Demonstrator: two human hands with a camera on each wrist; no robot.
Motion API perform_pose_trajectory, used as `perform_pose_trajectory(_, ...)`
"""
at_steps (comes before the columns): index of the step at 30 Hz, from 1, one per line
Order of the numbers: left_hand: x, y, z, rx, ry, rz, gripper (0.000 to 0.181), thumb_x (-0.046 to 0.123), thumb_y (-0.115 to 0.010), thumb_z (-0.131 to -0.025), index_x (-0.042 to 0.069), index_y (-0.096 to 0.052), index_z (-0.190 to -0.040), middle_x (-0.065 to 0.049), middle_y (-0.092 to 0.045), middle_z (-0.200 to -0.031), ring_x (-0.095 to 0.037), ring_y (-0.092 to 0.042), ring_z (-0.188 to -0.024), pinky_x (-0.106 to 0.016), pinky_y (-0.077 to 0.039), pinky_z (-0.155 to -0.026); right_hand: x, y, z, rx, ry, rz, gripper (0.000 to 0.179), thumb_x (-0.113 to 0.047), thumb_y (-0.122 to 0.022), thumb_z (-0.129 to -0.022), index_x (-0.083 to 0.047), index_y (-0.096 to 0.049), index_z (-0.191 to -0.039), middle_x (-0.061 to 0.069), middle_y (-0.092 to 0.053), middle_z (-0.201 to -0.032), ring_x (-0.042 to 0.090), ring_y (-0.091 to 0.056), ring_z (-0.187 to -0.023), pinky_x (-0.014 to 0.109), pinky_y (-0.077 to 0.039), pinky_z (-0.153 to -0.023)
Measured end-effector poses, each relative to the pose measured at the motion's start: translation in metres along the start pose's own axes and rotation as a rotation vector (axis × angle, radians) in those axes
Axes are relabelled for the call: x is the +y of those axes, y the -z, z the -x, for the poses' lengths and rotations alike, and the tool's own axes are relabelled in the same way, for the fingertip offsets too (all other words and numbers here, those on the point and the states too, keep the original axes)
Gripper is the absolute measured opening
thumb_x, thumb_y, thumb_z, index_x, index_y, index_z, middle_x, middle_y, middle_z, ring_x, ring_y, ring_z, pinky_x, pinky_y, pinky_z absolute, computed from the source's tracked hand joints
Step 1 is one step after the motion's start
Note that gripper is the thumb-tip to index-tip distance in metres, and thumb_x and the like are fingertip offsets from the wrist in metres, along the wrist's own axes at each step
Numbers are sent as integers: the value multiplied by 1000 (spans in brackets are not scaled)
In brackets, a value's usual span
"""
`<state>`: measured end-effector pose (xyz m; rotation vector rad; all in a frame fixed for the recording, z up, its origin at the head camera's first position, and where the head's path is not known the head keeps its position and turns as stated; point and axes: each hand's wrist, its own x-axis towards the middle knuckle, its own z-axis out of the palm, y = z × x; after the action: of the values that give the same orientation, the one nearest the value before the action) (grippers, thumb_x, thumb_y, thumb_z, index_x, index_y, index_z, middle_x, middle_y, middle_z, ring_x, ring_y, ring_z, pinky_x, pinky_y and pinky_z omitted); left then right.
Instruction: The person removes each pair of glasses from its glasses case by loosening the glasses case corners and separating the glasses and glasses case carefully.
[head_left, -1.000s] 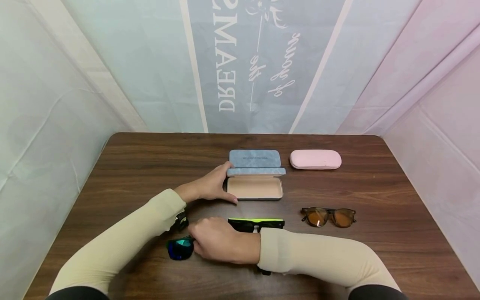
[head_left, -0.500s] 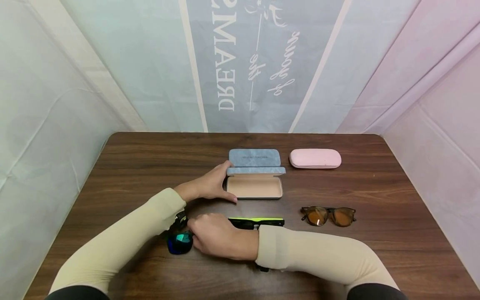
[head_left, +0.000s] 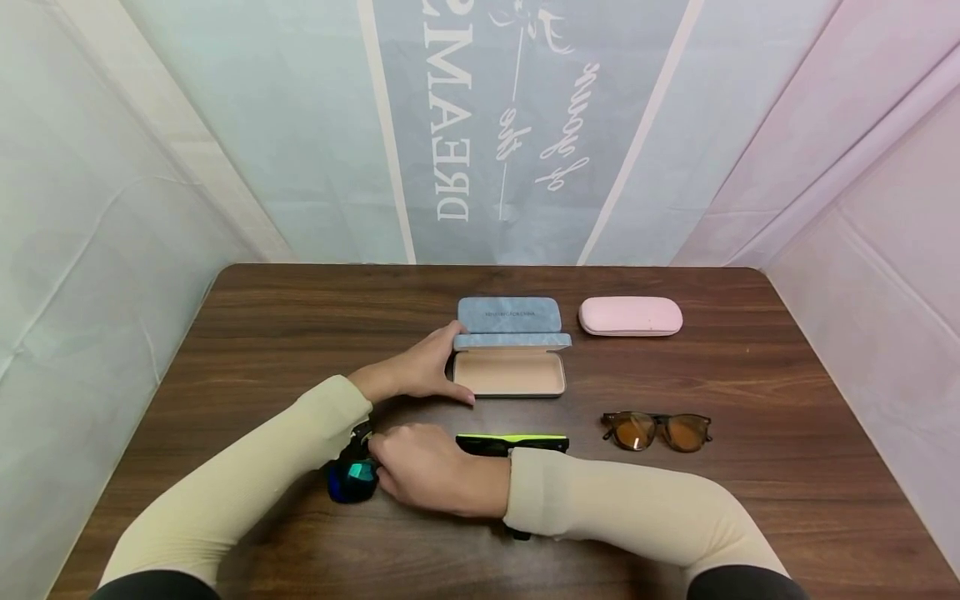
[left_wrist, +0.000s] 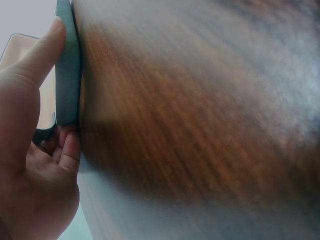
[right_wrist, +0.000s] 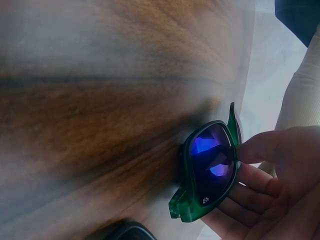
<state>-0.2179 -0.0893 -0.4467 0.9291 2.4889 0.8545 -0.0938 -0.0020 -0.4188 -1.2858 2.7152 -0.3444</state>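
Near the table's middle lies a blue glasses case [head_left: 510, 375] with its lid raised and a beige lining. My left hand [head_left: 422, 365] holds it at its left end; in the left wrist view the thumb lies along the case's side [left_wrist: 68, 80] and the other fingers curl at its end. My right hand [head_left: 435, 472] pinches sunglasses [head_left: 354, 481] with blue mirrored lenses, near the left forearm. The right wrist view shows their green frame [right_wrist: 187, 212], thumb and fingers at one lens's edge. Part of the sunglasses is hidden behind the hand.
Black sunglasses with a lime-green top [head_left: 517, 442] lie just beyond the right forearm, partly covered by it. Brown-lensed glasses [head_left: 660, 432] rest to the right. At the back are a blue case [head_left: 510, 315] behind the raised lid and a closed pink glasses case [head_left: 630, 317].
My right hand has shifted slightly left and away from the table's front edge, carrying the blue-lensed sunglasses. The left hand and the open case stay in place.
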Motion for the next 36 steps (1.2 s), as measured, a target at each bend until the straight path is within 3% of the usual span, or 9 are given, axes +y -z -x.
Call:
perform_pose_trajectory(21,2,1,0,5,-4,3,101,43,-91,-75,-1,-34,-145,-21,-49,-140,-30,-48,-128,-46,-42,-107,3,0,-2,21,-11,0,12,-25,-72,-93,-15,-67,-92,-6,-66,-84,6,-62,-69,25,-51,-56)
perform_pose_trajectory(28,1,2,-1,3,10,1,101,41,-92,-75,-1,-33,-146,-20,-48,-140,-29,-49,-125,-45,-43,-105,8,8,2,35,-39,4,15,-29,-71,-94,-17,-66,-88,-7,-65,-83,6,-62,-73,25,-52,-58)
perform_pose_trajectory(36,1,3,0,-15,6,6,101,41,-91,-77,-1,-32,-147,-21,-47,-142,-31,-48,-130,-47,-43,-107,17,23,12,58,-24,-12,22,-33,-70,-96,-18,-63,-80,-10,-59,-74,2,-56,-63,23,-46,-54)
